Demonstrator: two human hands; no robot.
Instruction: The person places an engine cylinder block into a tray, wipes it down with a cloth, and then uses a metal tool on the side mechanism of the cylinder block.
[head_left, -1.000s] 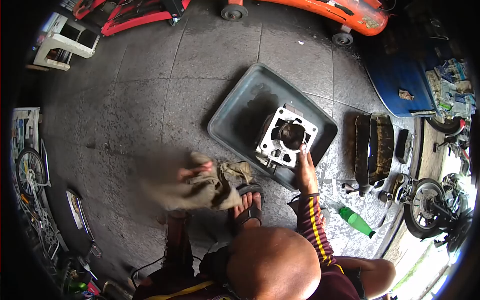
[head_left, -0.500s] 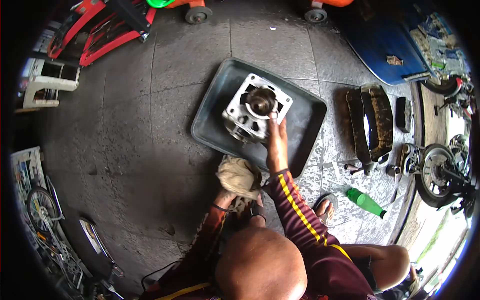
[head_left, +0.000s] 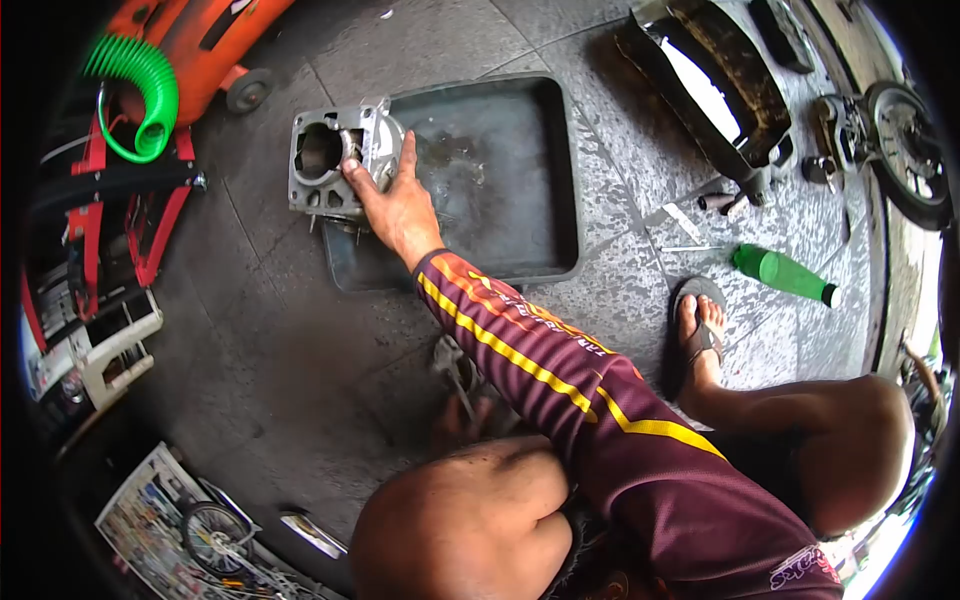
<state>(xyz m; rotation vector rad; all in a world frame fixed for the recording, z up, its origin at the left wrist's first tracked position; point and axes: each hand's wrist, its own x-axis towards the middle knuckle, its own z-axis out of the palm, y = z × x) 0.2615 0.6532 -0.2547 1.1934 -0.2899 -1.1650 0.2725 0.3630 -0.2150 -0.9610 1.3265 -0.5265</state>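
Observation:
My right hand (head_left: pixel 400 210) grips the near right side of a grey metal engine cylinder block (head_left: pixel 370 165), thumb on its flat flange by the round bore and index finger stretched along the side. The block is over the left end of a black plastic tray (head_left: pixel 575 180); I cannot tell whether it rests on the rim. Dark wet stains mark the tray's bottom. My left hand does not show. Beyond my left knee (head_left: pixel 460 510) lies a blurred greyish shape (head_left: pixel 452 360), possibly cloth or part of a sandal.
An orange machine with a green coiled hose (head_left: pixel 160 100) and a red metal frame (head_left: pixel 150 220) stand at upper left. On the right lie a dark metal housing (head_left: pixel 770 90), a green bottle (head_left: pixel 785 272) and small parts; beyond is a wheel (head_left: pixel 910 150). My sandalled foot (head_left: pixel 700 320) is nearby.
My view has turned. The block has moved from the tray's middle to its left end, turned, with my right hand still on it. My left hand and the beige rag no longer show clearly.

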